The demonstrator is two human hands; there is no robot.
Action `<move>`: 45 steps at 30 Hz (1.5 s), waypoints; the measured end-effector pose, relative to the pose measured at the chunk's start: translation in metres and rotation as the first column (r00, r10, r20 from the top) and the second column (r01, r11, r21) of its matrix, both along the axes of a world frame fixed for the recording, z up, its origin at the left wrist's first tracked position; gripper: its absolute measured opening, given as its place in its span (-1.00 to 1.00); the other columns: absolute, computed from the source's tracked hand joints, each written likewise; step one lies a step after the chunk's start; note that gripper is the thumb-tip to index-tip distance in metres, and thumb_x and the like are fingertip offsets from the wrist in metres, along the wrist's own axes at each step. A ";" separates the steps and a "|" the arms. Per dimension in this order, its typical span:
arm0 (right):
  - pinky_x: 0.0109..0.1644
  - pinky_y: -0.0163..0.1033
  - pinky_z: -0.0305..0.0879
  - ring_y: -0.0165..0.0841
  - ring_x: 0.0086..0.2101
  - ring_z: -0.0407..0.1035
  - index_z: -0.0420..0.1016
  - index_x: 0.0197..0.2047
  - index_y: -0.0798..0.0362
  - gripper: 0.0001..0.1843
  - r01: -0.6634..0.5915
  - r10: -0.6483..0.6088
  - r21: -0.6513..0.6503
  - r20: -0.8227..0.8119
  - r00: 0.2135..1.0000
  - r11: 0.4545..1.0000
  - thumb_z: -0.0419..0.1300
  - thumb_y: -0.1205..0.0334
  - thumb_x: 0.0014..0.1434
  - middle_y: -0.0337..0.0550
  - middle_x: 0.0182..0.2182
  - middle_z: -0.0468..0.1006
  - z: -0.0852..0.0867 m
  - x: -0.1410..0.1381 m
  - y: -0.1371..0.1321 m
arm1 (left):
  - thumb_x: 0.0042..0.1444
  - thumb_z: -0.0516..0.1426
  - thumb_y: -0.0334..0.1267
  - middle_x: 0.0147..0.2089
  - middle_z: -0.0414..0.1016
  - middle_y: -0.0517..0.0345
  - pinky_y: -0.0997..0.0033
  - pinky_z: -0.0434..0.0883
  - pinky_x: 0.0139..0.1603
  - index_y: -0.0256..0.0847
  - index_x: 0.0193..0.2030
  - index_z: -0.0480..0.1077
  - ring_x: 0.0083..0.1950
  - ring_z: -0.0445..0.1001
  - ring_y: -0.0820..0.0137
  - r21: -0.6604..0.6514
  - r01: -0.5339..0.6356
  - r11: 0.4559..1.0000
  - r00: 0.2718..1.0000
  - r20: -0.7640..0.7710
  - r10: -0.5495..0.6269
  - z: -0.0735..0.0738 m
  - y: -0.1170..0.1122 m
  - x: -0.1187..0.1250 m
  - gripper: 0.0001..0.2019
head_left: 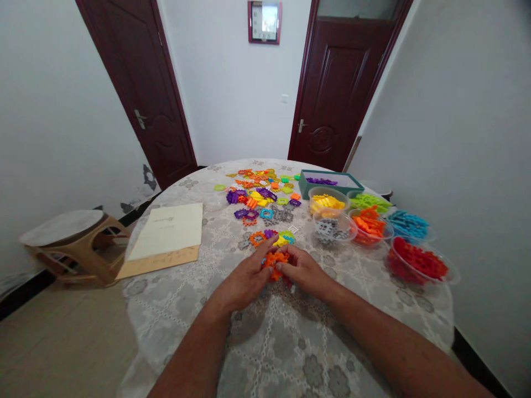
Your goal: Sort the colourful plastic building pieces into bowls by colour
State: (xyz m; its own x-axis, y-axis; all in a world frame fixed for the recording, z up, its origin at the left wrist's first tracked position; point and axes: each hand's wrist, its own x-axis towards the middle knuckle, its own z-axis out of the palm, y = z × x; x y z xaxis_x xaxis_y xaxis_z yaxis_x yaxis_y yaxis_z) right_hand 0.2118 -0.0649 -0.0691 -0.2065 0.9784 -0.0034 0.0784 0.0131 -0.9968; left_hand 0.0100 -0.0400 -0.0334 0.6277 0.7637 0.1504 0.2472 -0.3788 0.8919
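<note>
Orange snap-together pieces pinched between both hands
Left hand has its grip closed on them from nine o'clock, right hand from three, equally near, low over the counter.

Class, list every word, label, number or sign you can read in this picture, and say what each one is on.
No text here can be read.
Red-framed panel on the wall: marks too small and blurred.
Cream booklet on the table: a faint line of print, too blurred.
Orange pieces held by left hand and right hand: no marks visible.
</note>
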 end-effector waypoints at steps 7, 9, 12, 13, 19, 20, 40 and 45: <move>-0.47 -0.32 0.33 -0.42 -0.56 0.36 0.38 -0.14 0.00 -0.78 0.065 -0.065 0.015 -0.008 0.998 0.998 0.27 0.10 0.22 -0.36 -0.51 0.50 0.004 0.002 0.001 | 0.29 0.16 -0.13 0.12 0.64 -0.03 0.23 0.55 0.03 -0.15 0.25 0.47 0.00 0.62 0.23 -0.116 -0.104 0.988 0.995 -0.013 0.104 -0.001 0.005 0.004 -0.58; -0.47 -0.33 0.32 -0.43 -0.56 0.36 0.39 -0.12 0.00 -0.75 0.071 -0.070 0.014 -0.027 0.997 0.997 0.28 0.07 0.22 -0.36 -0.49 0.50 0.005 0.002 0.002 | 0.28 0.17 -0.10 -0.02 0.67 0.02 0.29 0.53 -0.09 -0.18 0.10 0.54 -0.12 0.62 0.27 -0.113 -0.111 0.987 0.994 -0.027 0.109 0.000 0.006 0.005 -0.66; -0.48 -0.34 0.30 -0.44 -0.55 0.35 0.40 -0.07 -0.01 -0.71 0.072 -0.070 0.032 -0.059 0.996 0.997 0.28 0.05 0.21 -0.35 -0.44 0.50 0.008 0.002 0.002 | 0.28 0.18 -0.02 -0.01 0.68 0.03 0.31 0.53 -0.12 -0.15 0.08 0.55 -0.10 0.63 0.26 -0.117 -0.125 0.985 0.992 -0.009 0.125 0.003 0.007 0.006 -0.65; -0.48 -0.34 0.30 -0.44 -0.55 0.36 0.40 -0.06 -0.01 -0.71 0.074 -0.072 0.044 -0.048 0.996 0.996 0.28 0.06 0.21 -0.35 -0.43 0.51 0.011 0.004 0.002 | 0.28 0.18 0.01 0.01 0.67 0.02 0.30 0.54 -0.10 -0.13 0.09 0.55 -0.05 0.63 0.24 -0.121 -0.128 0.984 0.992 -0.007 0.128 0.004 0.008 0.005 -0.64; -0.37 -0.31 0.34 -0.42 -0.46 0.39 0.48 0.02 -0.02 -0.73 0.274 -0.340 0.307 0.187 0.922 0.911 0.24 0.12 0.27 -0.30 -0.35 0.53 0.053 0.048 0.003 | 0.22 0.20 0.16 -0.02 0.69 0.00 0.23 0.59 -0.07 -0.16 0.12 0.52 -0.04 0.67 0.18 -0.201 -0.252 0.947 0.968 -0.036 0.249 0.003 0.017 0.004 -0.50; -0.34 -0.30 0.36 -0.40 -0.44 0.41 0.49 0.04 -0.02 -0.71 0.322 -0.420 0.367 0.227 0.879 0.873 0.23 0.11 0.28 -0.29 -0.33 0.54 0.063 0.064 0.003 | 0.21 0.21 0.17 -0.03 0.69 0.01 0.23 0.59 -0.07 -0.16 0.12 0.52 -0.04 0.67 0.18 -0.210 -0.268 0.940 0.963 -0.035 0.267 0.002 0.018 0.003 -0.49; -0.22 -0.32 0.44 -0.27 -0.36 0.62 0.62 0.08 0.18 -0.63 0.650 -0.578 0.333 0.791 0.201 0.683 0.13 0.21 0.33 0.01 -0.33 0.72 0.073 0.245 0.047 | 0.22 0.17 0.19 -0.07 0.69 0.00 0.18 0.55 -0.02 -0.15 0.11 0.52 -0.06 0.66 0.14 -0.120 -0.293 0.948 0.955 -0.084 0.285 -0.006 0.023 0.000 -0.48; 0.16 -0.19 0.37 -0.12 0.07 0.55 0.60 0.17 0.21 -0.56 0.602 -0.620 0.460 0.781 0.076 0.653 0.11 0.26 0.32 0.22 0.06 0.66 0.074 0.241 0.040 | 0.23 0.17 0.17 -0.08 0.70 0.01 0.20 0.55 -0.03 -0.14 0.11 0.52 -0.05 0.67 0.15 -0.100 -0.304 0.948 0.952 -0.080 0.296 -0.002 0.021 -0.001 -0.50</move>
State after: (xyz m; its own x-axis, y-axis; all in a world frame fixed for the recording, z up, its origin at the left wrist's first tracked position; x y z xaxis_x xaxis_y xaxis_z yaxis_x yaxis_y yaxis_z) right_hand 0.4531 -0.0247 0.0044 0.5758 0.7654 0.2874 0.8064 -0.4738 -0.3540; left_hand 0.0088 -0.0187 -0.0351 0.3725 0.9278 0.0226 0.3913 -0.1791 0.9027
